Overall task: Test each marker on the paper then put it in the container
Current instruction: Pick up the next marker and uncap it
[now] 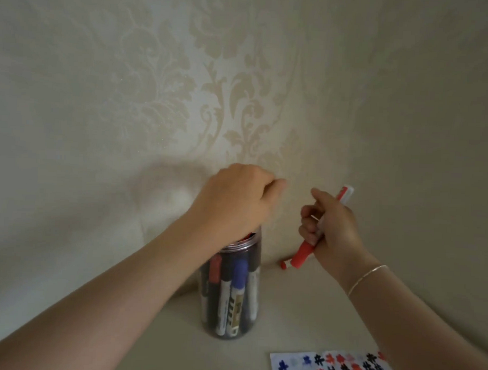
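While your right hand (pixel 330 226) curls its fingers (pixel 309 224) round the red marker (pixel 304 249), cap end down, white butt up past the thumb, your left hand (pixel 236 201) sits over the container (pixel 232 292) mouth w/ fingers bent down; can't tell if they hold anything. Container: clear jar, upright, black/blue/red markers inside, near the wall (pixel 185 86). Paper (pixel 330 366) w/ hash marks lies front-right, well apart from jar; another red marker (pixel 285 263) lies by the wall, just under the held one.

The container (pixel 231 289) stands mid-table with markers (pixel 235 292) upright inside, the left hand (pixel 234 201) over its mouth. Right of it, the right hand (pixel 330 226) holds a marker (pixel 304 253). The paper (pixel 330 366) lies nearer, right.
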